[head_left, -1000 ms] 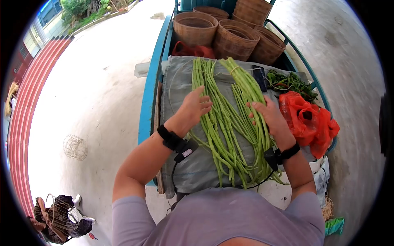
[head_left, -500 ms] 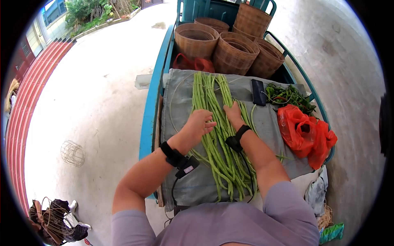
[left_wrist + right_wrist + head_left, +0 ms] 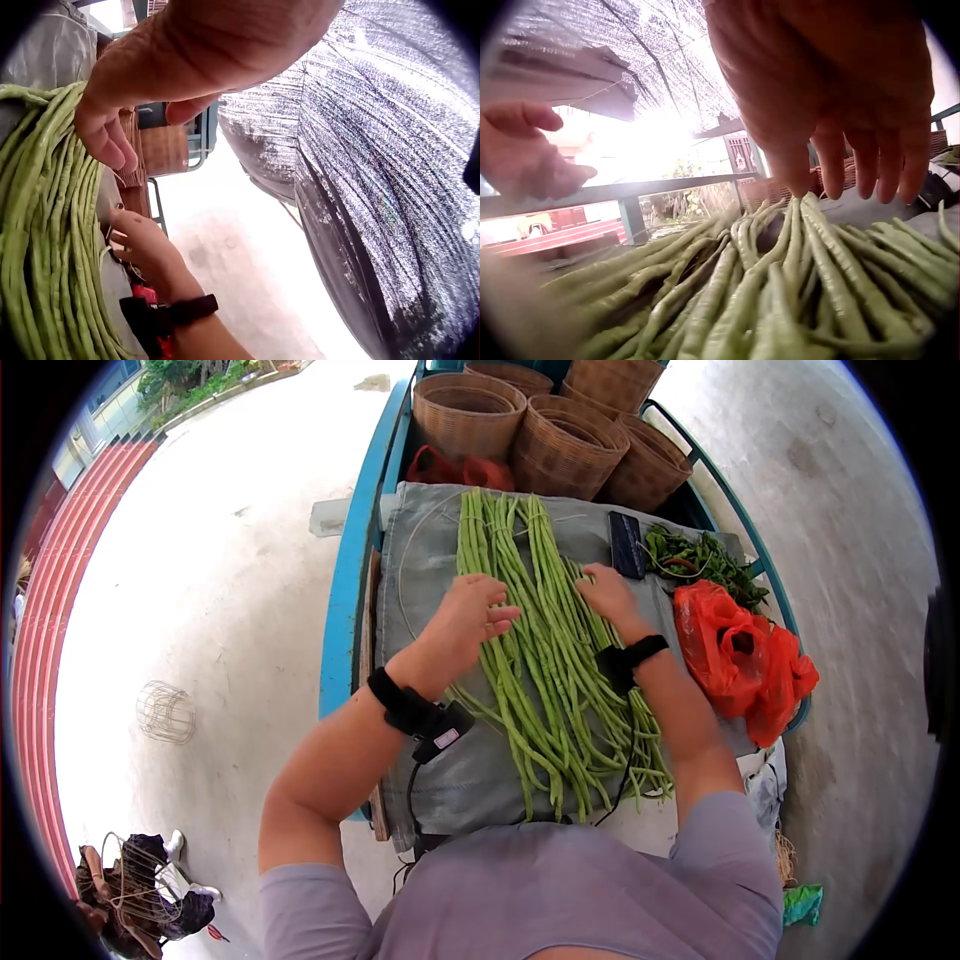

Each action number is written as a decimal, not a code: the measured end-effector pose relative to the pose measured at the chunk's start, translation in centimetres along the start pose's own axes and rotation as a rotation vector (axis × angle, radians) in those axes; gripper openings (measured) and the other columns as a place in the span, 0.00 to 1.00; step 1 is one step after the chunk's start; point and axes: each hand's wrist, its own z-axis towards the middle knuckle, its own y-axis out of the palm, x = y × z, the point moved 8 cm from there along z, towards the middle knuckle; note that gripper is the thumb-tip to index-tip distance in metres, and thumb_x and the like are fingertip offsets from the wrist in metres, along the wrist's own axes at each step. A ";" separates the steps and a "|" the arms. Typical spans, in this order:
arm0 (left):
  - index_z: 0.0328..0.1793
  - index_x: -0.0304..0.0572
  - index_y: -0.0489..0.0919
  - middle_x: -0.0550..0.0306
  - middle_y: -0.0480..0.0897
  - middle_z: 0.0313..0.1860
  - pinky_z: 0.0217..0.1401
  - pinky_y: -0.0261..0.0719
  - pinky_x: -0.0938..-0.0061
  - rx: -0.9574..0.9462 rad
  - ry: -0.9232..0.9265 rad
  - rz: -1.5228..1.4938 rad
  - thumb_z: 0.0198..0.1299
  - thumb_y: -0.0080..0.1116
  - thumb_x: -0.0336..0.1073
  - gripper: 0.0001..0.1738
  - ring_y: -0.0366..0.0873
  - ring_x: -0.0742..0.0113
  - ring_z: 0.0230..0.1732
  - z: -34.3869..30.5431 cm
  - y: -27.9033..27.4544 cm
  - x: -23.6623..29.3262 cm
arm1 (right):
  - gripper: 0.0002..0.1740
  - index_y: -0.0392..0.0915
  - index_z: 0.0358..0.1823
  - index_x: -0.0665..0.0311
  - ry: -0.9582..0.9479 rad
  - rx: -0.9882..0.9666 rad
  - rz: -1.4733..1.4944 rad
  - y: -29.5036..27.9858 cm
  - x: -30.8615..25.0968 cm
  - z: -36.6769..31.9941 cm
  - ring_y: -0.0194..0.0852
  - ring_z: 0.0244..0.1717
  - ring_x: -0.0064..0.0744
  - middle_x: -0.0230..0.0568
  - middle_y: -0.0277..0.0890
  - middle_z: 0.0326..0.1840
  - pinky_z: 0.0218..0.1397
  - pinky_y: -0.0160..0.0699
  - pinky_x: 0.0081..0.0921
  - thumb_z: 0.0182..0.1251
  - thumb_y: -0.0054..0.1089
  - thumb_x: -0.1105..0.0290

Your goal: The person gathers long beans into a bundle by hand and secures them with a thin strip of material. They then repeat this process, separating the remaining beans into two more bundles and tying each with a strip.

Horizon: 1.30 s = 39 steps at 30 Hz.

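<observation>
Long green yardlong beans (image 3: 540,650) lie in bunches side by side on a grey cloth (image 3: 425,780), their tied ends away from me. My left hand (image 3: 468,622) hovers over the left side of the beans with loosely bent fingers and nothing in them; the left wrist view shows this hand (image 3: 187,67) above the bean stalks (image 3: 52,217). At the right edge of the beans is my right hand (image 3: 612,600), fingertips close to the stalks. In the right wrist view its fingers (image 3: 866,165) hang down nearly straight over the beans (image 3: 780,285), holding nothing.
Beyond the cloth, several woven baskets (image 3: 570,445) stand in the blue cart bed (image 3: 350,610). A dark phone (image 3: 627,545), green peppers (image 3: 705,565) and a red plastic bag (image 3: 740,650) lie on the right. A person (image 3: 140,895) with a wire frame is at lower left.
One second ago my right hand gripped a raised bean bunch. That bunch now lies beside the others, and the right hand has let go and shifted right. The left hand stays nearby.
</observation>
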 end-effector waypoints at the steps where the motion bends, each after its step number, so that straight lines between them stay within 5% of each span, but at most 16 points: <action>1: 0.64 0.40 0.61 0.49 0.68 0.58 0.52 0.75 0.66 0.001 0.001 -0.003 0.67 0.52 0.38 0.23 0.77 0.57 0.51 -0.1 0.0 0.1 | 0.25 0.79 0.53 0.62 -0.009 0.004 -0.022 -0.9 1.8 -0.4 0.77 0.52 0.54 0.55 0.79 0.51 0.54 0.75 0.47 0.60 0.57 0.53; 3: 0.65 0.39 0.61 0.48 0.68 0.58 0.53 0.75 0.66 -0.006 0.005 -0.009 0.67 0.52 0.37 0.23 0.77 0.57 0.51 -0.2 0.0 0.1 | 0.25 0.79 0.49 0.65 -0.023 0.019 -0.066 -3.0 4.7 -1.3 0.81 0.45 0.50 0.53 0.81 0.45 0.46 0.79 0.43 0.61 0.57 0.52; 6: 0.64 0.38 0.62 0.48 0.70 0.57 0.54 0.75 0.65 -0.032 0.009 -0.009 0.67 0.51 0.37 0.22 0.77 0.57 0.51 -0.2 0.1 0.0 | 0.28 0.78 0.42 0.66 0.365 -0.446 0.001 -1.3 9.7 -3.0 0.81 0.35 0.36 0.44 0.79 0.37 0.35 0.79 0.37 0.64 0.57 0.44; 7: 0.63 0.38 0.62 0.48 0.70 0.56 0.54 0.75 0.64 -0.042 0.009 -0.002 0.67 0.51 0.37 0.22 0.77 0.57 0.51 -0.2 0.1 0.0 | 0.31 0.75 0.34 0.65 0.406 -0.397 0.149 -0.5 10.5 -3.7 0.76 0.26 0.27 0.39 0.75 0.29 0.25 0.74 0.31 0.64 0.55 0.38; 10: 0.61 0.37 0.64 0.48 0.72 0.55 0.55 0.75 0.65 -0.072 -0.008 0.048 0.67 0.52 0.37 0.21 0.77 0.58 0.51 -0.3 0.6 -0.2 | 0.34 0.74 0.32 0.67 0.481 -0.465 0.208 1.8 10.2 -4.8 0.71 0.23 0.28 0.39 0.75 0.28 0.22 0.69 0.29 0.62 0.57 0.36; 13: 0.61 0.37 0.64 0.47 0.73 0.55 0.54 0.76 0.65 -0.106 -0.013 0.097 0.67 0.52 0.38 0.21 0.78 0.58 0.50 -0.6 1.1 -0.2 | 0.32 0.72 0.28 0.66 0.240 -0.518 0.010 2.0 6.3 -4.8 0.63 0.19 0.26 0.37 0.69 0.23 0.20 0.60 0.30 0.61 0.59 0.38; 19: 0.62 0.38 0.64 0.49 0.75 0.52 0.52 0.77 0.66 -0.095 -0.020 0.047 0.66 0.51 0.36 0.21 0.79 0.58 0.48 0.1 0.3 -0.6 | 0.28 0.69 0.22 0.64 0.197 -0.466 0.139 4.3 7.5 -4.5 0.57 0.18 0.28 0.33 0.56 0.16 0.21 0.54 0.35 0.58 0.64 0.45; 22: 0.64 0.36 0.62 0.45 0.75 0.55 0.55 0.78 0.66 -0.087 0.005 0.105 0.69 0.50 0.39 0.23 0.79 0.58 0.50 -0.1 0.5 -0.3 | 0.32 0.76 0.38 0.70 0.408 -0.524 0.314 4.4 8.6 -4.7 0.67 0.24 0.39 0.43 0.69 0.26 0.28 0.66 0.39 0.56 0.65 0.43; 25: 0.66 0.36 0.62 0.46 0.75 0.55 0.53 0.77 0.66 -0.089 -0.004 0.121 0.68 0.50 0.37 0.24 0.79 0.58 0.49 0.0 0.6 -0.3 | 0.37 0.76 0.46 0.75 0.200 -0.245 -0.025 1.5 5.4 -5.1 0.80 0.37 0.52 0.54 0.80 0.38 0.40 0.78 0.43 0.51 0.66 0.43; 29: 0.66 0.36 0.62 0.47 0.76 0.54 0.53 0.78 0.66 -0.105 -0.022 0.138 0.68 0.49 0.36 0.24 0.80 0.58 0.49 -0.2 0.9 -0.4 | 0.39 0.75 0.50 0.73 0.250 -0.241 -0.023 1.8 4.7 -5.0 0.76 0.52 0.54 0.56 0.77 0.51 0.50 0.77 0.46 0.50 0.68 0.44; 39: 0.65 0.36 0.63 0.48 0.78 0.51 0.54 0.79 0.66 -0.127 -0.018 0.177 0.69 0.49 0.37 0.22 0.81 0.59 0.48 -0.4 1.1 -0.4 | 0.34 0.73 0.50 0.72 0.325 -0.308 0.216 3.7 8.0 -4.3 0.74 0.52 0.54 0.57 0.74 0.51 0.50 0.75 0.45 0.53 0.68 0.49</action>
